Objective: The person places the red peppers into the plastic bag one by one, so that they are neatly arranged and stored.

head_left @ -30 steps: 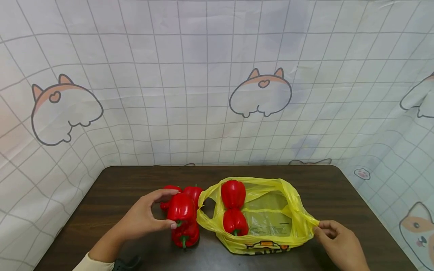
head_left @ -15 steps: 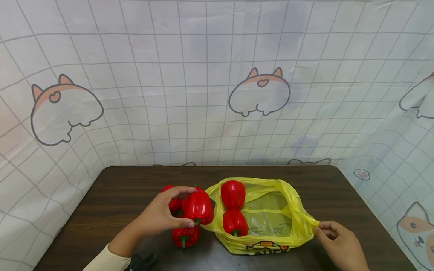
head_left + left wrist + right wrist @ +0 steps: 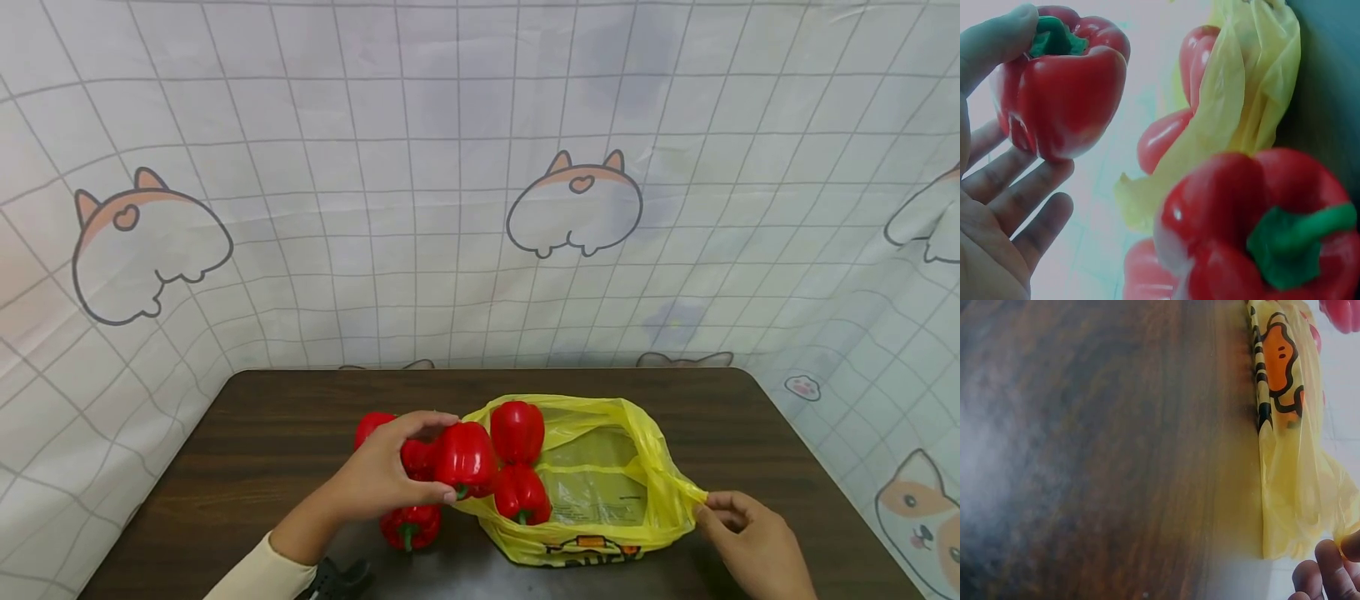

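My left hand grips a red bell pepper between thumb and fingers, raised at the left rim of the yellow plastic bag. In the left wrist view the same pepper shows its green stem beside the thumb. At the bag's right end my right hand pinches the edge; the right wrist view shows its fingertips on the plastic. Two red bell peppers, one behind and one in front, lie inside the bag. Several more, partly hidden by my left hand, sit left of it, including a front one.
Everything rests on a dark wood-grain table. A white cloth with grid lines and cartoon animals hangs behind it and at both sides. A black strap-like thing shows beside the left sleeve.
My left hand has carried its bell pepper rightward from above the loose peppers to the bag's left rim. My right hand and the bag have stayed in place.
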Demonstrator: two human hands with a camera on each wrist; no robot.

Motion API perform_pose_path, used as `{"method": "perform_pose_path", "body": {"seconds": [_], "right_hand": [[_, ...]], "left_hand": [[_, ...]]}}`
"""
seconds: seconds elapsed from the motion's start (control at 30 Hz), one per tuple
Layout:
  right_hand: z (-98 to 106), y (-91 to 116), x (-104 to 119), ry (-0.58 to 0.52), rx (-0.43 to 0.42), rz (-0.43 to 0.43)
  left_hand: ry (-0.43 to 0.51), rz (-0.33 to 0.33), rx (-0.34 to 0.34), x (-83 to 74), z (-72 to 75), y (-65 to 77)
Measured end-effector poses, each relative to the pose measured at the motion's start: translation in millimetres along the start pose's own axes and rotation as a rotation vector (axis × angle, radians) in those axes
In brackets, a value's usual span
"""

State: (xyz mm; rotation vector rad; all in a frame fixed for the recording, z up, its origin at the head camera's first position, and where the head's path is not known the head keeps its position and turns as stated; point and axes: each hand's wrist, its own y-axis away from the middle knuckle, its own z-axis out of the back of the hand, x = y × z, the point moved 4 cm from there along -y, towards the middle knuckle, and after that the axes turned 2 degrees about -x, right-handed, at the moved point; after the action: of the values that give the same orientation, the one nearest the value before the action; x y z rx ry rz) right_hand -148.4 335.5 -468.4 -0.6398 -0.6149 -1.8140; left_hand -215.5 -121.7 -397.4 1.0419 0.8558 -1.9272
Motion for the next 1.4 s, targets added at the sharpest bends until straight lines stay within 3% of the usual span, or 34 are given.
{"method": "perform_pose_path", "body": {"seconds": [0.43,1.1,1.4], "right_hand": [[1,2,0,0.015,-0.003,0.006],[1,2,3,0.024,0.008,0.005],[1,2,3,0.032,0.001,0.005]], "left_hand": [[-0.081,-0.044,0.022,-11.0,-20.3,-14.5],[-0.092,-0.009,0.074,-12.0,-52.0,-33.8],[-0.086,-0.054,0.089,-14.4,-64.8,-42.1]]}}
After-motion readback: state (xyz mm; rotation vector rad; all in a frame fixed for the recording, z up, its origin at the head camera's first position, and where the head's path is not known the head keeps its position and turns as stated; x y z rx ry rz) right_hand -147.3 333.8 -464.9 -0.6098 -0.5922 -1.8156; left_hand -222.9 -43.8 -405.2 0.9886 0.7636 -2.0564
